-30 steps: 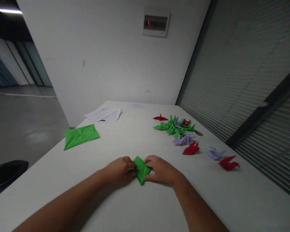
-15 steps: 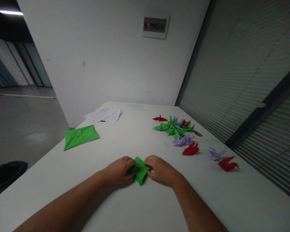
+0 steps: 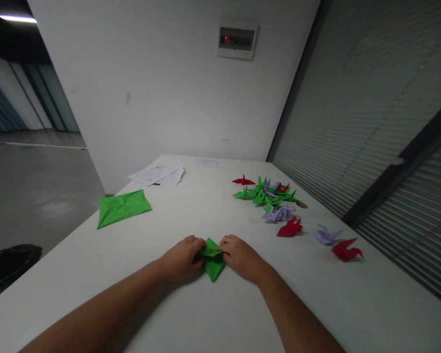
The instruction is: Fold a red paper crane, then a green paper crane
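A partly folded piece of green origami paper (image 3: pixel 213 267) lies on the white table between my hands, its lower point toward me. My left hand (image 3: pixel 183 256) grips its left side, fingers curled over the edge. On the opposite side my right hand (image 3: pixel 241 257) pinches the right edge near a raised fold. The fingertips cover both side corners of the paper. A flattish green sheet with crease lines (image 3: pixel 124 208) rests at the table's left edge, apart from my hands.
To the right lies a pile of folded green paper cranes (image 3: pixel 259 196) mixed with purple and red ones. A red crane (image 3: pixel 347 250) and a purple crane (image 3: pixel 327 235) sit nearer the right edge. Printed papers (image 3: pixel 157 175) lie back left. A black-lined bin (image 3: pixel 11 264) stands beside the table.
The upper part of the green paper has been folded up into a raised ridge between my hands. My right hand's fingers have closed in over the right edge.
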Demonstrator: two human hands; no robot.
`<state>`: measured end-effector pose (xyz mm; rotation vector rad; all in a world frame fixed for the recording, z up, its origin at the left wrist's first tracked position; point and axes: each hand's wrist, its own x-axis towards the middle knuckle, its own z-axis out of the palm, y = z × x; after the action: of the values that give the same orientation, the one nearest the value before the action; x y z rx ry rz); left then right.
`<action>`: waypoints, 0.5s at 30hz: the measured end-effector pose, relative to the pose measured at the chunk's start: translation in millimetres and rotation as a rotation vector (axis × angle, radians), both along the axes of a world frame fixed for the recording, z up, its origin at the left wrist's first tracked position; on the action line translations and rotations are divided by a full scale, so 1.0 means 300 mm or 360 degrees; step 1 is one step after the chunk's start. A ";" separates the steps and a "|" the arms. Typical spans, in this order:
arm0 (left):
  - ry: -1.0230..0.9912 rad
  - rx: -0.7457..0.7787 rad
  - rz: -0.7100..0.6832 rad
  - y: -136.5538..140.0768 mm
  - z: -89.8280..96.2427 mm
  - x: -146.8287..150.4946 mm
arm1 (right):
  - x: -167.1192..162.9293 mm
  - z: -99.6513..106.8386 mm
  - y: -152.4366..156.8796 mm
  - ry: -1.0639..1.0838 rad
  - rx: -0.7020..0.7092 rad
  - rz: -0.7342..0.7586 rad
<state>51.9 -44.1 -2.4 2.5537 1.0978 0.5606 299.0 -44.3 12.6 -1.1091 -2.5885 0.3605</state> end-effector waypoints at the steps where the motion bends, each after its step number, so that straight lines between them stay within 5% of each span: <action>1: -0.0010 -0.0008 0.0016 0.002 -0.003 0.001 | 0.000 -0.001 0.000 0.0008 -0.0001 -0.0007; 15: -0.0159 -0.0099 0.0279 0.034 -0.041 0.027 | -0.062 -0.062 0.014 0.0147 -0.0004 -0.0349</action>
<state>60.1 -33.9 -14.6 2.3639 1.2902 0.6784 280.3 -40.1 -5.9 -1.3290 -2.3578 0.3542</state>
